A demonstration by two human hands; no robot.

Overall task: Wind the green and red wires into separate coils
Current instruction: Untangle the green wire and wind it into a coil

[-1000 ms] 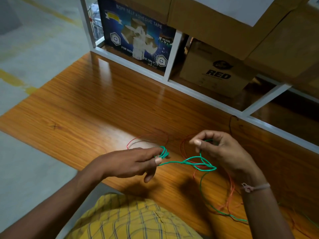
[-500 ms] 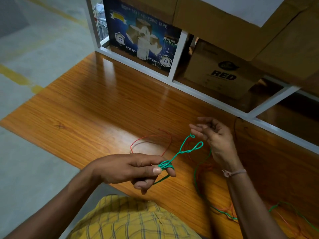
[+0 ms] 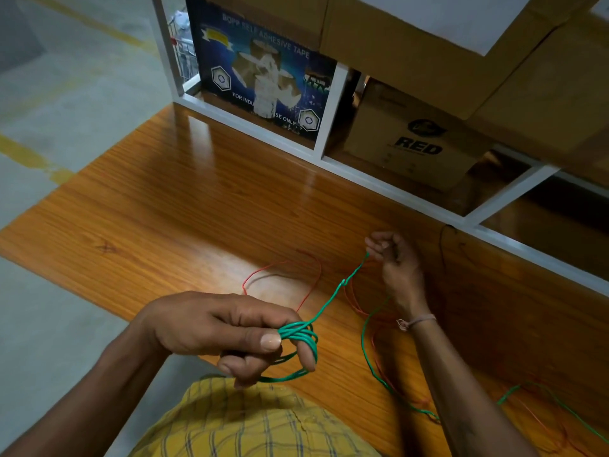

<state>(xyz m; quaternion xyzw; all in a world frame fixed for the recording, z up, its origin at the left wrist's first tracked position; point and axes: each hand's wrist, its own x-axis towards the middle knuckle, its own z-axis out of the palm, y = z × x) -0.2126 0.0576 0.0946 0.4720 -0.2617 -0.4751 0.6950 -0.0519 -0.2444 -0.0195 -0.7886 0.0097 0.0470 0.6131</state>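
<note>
My left hand (image 3: 217, 328) holds a small coil of green wire (image 3: 301, 336) wound round its fingers, with the thumb pressing the loops, just over the table's front edge. From the coil the green wire runs taut up and right, with a small kink midway, to my right hand (image 3: 393, 262), which pinches it with curled fingers. More green wire trails down under my right forearm and off to the right. The red wire (image 3: 309, 275) lies loose on the wooden table (image 3: 158, 219) in open loops between and under my hands.
White shelf framing (image 3: 389, 189) borders the table's far side. Behind it stand a blue adhesive-tape box (image 3: 263, 77) and a cardboard box marked RED (image 3: 415, 143). Concrete floor with yellow lines lies to the left.
My right hand moved away and up, closing its fingers on the green wire and pulling it straight. The loose loop between the hands has tightened. My left hand came nearer with more turns round its fingers.
</note>
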